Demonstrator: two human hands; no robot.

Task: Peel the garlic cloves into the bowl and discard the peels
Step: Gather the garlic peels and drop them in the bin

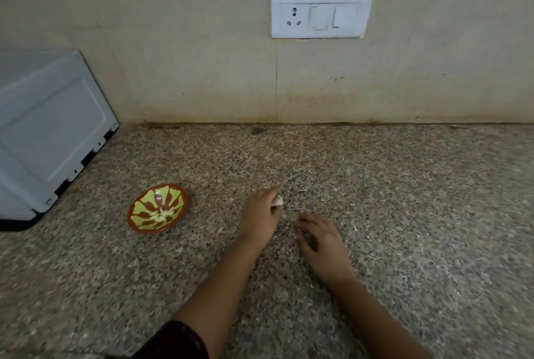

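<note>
Speckled brown granite counter (404,185) spread across whole lower view, met by beige tiled wall (187,69) at dark seam. White socket-and-switch plate (320,15) mounted on wall, right of centre; vertical tile joint (276,81) seen running down below it. Grey metal appliance (49,133) parked far left on counter. Light dim, warm.

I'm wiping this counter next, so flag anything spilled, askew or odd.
Pale scraps, likely peel, lie loose on the counter between the left hand, which grips a garlic clove, and the right hand. A dark bit of debris sits near the wall. The bowl looks upright, nothing spilled beside it.
</note>
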